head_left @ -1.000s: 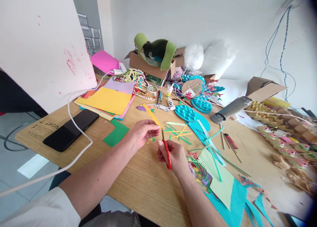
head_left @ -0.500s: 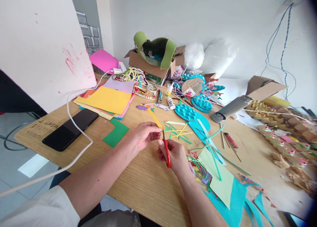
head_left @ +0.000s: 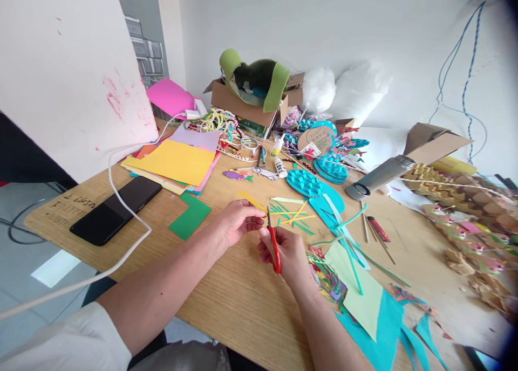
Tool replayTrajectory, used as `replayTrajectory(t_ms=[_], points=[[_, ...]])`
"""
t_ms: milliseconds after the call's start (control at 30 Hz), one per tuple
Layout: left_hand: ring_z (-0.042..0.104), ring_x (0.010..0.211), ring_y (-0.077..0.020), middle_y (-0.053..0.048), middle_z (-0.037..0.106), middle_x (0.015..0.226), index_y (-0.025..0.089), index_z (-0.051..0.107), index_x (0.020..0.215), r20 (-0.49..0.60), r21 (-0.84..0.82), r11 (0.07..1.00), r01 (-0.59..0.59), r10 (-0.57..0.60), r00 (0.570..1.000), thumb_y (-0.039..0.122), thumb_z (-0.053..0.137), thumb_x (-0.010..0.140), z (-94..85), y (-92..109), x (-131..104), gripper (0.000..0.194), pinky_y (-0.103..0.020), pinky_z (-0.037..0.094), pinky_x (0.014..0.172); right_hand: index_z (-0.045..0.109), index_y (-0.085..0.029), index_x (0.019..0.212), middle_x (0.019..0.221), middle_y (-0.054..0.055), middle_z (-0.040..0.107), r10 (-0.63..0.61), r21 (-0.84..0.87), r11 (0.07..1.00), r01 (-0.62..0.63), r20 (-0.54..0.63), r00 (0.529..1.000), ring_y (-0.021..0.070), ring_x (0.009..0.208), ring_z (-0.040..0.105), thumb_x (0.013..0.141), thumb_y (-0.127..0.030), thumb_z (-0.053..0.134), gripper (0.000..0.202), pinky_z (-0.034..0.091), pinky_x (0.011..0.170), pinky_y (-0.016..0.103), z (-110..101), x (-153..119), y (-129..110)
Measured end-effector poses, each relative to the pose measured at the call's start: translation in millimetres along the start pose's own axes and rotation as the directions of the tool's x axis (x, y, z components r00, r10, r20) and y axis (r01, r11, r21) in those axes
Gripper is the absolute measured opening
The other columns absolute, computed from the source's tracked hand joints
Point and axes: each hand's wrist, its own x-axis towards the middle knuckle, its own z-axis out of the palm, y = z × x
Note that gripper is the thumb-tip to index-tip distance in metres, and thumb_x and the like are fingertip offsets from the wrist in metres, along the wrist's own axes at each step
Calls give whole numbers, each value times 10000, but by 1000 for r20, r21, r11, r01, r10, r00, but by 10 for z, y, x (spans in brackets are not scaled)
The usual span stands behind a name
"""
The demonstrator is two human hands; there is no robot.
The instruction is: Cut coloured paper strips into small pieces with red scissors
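Between the thumb and fingers of my left hand point(head_left: 239, 222) is a narrow yellow paper strip point(head_left: 251, 199), which points up and left. My right hand point(head_left: 285, 251) is closed round the red handles of a pair of scissors point(head_left: 275, 248). The scissors' blades point away from me, right beside the left fingertips and the end of the strip. Just beyond both hands, thin green and yellow paper strips point(head_left: 297, 217) lie crossed on the wooden table point(head_left: 226, 301). A green paper piece point(head_left: 190, 215) lies left of my left hand.
Coloured sheets point(head_left: 174, 163) and a black phone point(head_left: 115, 212) with a white cable point(head_left: 129, 212) crossing it are at the left. Glue bottles point(head_left: 280, 167) stand behind the strips. At the right are a metal flask point(head_left: 380, 178), pale green paper point(head_left: 360, 290) and egg-carton pieces.
The yellow strip has swung lower, its far end dropping toward the table. Both hands keep almost the same place and hold.
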Motion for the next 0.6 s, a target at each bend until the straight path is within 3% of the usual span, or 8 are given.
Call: replayTrajectory(t_ms=[600], points=[[535, 500, -83, -1, 582, 557, 103, 596, 606, 44, 17, 1000, 15, -16, 999, 106, 721, 526, 4, -8, -5, 149, -216, 401, 496, 518, -176, 634, 578, 46, 642, 1, 10, 1000, -1, 18, 1000, 152, 402, 581, 682, -662, 646, 505, 445, 400, 241, -12, 1, -11]])
